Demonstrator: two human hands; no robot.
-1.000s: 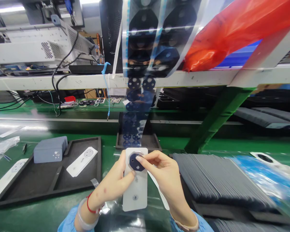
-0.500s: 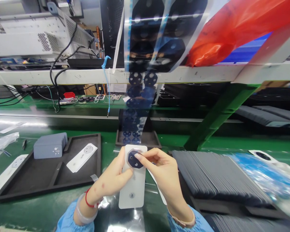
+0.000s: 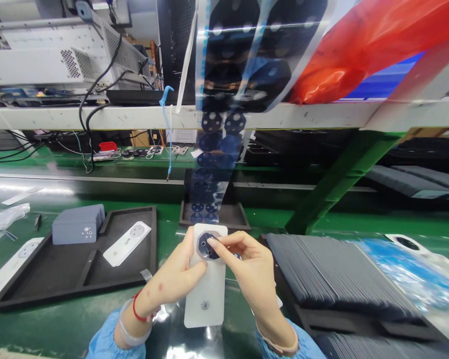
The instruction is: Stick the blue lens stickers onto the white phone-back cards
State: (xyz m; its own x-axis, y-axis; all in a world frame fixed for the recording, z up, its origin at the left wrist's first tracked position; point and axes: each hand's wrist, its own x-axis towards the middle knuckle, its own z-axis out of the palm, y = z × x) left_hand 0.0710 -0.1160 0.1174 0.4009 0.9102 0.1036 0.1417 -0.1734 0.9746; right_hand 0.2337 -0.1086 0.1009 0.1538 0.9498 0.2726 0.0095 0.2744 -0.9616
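Note:
Upright in my left hand (image 3: 183, 271) is a white phone-shaped panel (image 3: 205, 299), its left edge between my fingers and thumb. A dark octagonal sticker (image 3: 205, 248) with round holes lies on the panel's upper part. My right hand (image 3: 250, 264) has its thumb and forefinger closed near the sticker's right side, the fingertip touching it. Whether those fingers pinch anything is hidden. A clear strip of dark stickers (image 3: 210, 187) hangs behind the panel.
On the left, a black tray (image 3: 52, 279) holds grey panels (image 3: 77, 227) and white panels (image 3: 127, 244). To the right stands a long row of grey panels (image 3: 336, 274), beside blue film (image 3: 407, 264). A green post (image 3: 344, 182) rises behind.
The fingertips of my right hand have shifted slightly left over the dark sticker. The white panel's lower end sits slightly lower in view. My left hand holds it as before.

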